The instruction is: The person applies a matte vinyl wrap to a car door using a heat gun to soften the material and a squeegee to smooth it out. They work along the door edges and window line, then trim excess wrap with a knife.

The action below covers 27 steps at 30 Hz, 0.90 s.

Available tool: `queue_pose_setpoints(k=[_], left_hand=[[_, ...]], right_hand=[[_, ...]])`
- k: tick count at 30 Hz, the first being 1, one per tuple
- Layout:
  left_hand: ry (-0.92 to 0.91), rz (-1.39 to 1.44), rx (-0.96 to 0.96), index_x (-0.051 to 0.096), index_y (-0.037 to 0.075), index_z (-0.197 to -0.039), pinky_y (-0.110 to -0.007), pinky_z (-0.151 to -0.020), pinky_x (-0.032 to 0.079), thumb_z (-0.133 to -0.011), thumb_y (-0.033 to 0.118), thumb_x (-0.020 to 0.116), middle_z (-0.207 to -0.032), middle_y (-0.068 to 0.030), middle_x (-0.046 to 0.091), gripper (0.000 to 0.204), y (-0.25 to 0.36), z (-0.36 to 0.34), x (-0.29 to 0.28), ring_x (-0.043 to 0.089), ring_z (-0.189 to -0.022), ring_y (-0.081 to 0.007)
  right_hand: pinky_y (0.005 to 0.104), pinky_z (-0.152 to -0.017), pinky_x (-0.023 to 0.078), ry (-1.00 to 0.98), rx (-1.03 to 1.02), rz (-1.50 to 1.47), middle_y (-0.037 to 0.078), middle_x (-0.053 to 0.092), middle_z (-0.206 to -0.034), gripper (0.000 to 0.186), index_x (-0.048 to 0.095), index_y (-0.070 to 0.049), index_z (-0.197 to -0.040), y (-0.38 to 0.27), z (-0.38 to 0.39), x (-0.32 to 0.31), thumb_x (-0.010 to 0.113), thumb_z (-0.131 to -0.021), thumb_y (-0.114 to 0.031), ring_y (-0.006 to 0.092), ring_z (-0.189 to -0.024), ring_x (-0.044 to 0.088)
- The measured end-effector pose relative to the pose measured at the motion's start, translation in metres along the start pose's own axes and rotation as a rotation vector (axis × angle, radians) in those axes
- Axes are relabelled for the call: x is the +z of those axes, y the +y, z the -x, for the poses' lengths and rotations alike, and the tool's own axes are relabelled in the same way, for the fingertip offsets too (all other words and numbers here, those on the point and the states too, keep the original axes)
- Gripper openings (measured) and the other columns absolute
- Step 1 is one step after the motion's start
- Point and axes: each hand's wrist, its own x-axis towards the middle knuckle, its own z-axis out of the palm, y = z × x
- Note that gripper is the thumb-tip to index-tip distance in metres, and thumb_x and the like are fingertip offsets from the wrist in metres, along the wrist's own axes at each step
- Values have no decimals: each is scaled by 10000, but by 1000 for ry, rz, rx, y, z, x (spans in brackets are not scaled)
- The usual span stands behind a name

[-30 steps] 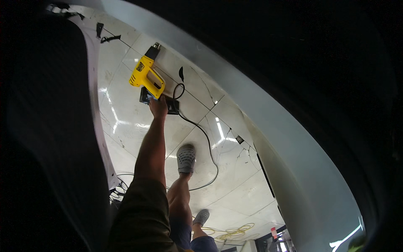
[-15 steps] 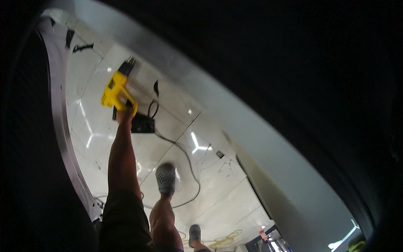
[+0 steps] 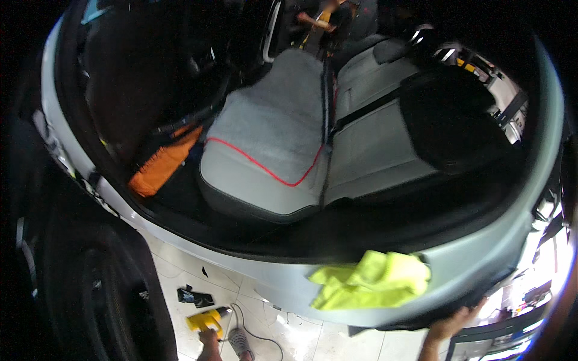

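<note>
1. Fingers, left: your left hand (image 3: 209, 335), bottom of the frame left of centre, is curled round the handle of the yellow heat gun (image 3: 200, 321), with little slack visible in the grip.
2. Fingers, right: your right hand (image 3: 453, 325), lower right of the frame, reaches up to the dark strip (image 3: 460, 299) beneath the pale sill (image 3: 283, 278). The fingertips are blurred against it; whether they pinch it or only rest there, you cannot tell.
3. Principal relation: the heat gun lies within your left fingers and far to the left of your right ones. Its barrel, the long axis, runs nearly level across the frame, tilted slightly upward to the right, with the nozzle at the right-hand end. The dark strip slants upward toward the right edge; your right hand is much the nearer to it, your left well apart.
4. Lower left, on the tiled floor: a black box (image 3: 195, 298) lies just above the heat gun, and a dark cord (image 3: 267, 339) curves away to its right, past a grey shoe (image 3: 239, 343).
5. Above your hands: a yellow-green cloth (image 3: 373, 280) drapes over the sill; behind it, upper centre, stands a grey seat (image 3: 259, 178) under a red-edged fleece cover (image 3: 271, 117).
</note>
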Motion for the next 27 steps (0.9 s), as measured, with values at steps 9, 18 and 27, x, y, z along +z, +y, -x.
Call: queue_pose_setpoints(k=[9,18,27], left_hand=[[154,556,37,555,-70,-1065,-407,-733,550,-752,154,690,-993,-258,635,408,-28,329,-11,659,-891,-367],[504,259,684,447,-21,-1292,-453,-837,476,-752,88,650,-1091,-237,489,587,-99,594,-40,555,-979,-395],[519,191,1028,475,12,-1282,-436,-766,501,-799,145,634,-1090,-216,498,526,-155,687,-21,572,-934,-378]], right_hand=[[577,-1110,95,-50,-155,-5,255,149,-1518,594,292,-12,-1437,-21,-4,-7,498,-908,-189,461,-1401,88],[288,-834,470,-1311,136,-894,100,628,-1057,288,556,-1,-1171,33,155,-159,529,-946,-179,190,-921,600],[379,-827,505,-1830,1433,-1126,152,583,-1013,304,463,12,-1168,-38,248,-311,522,-943,-184,261,-913,590]])
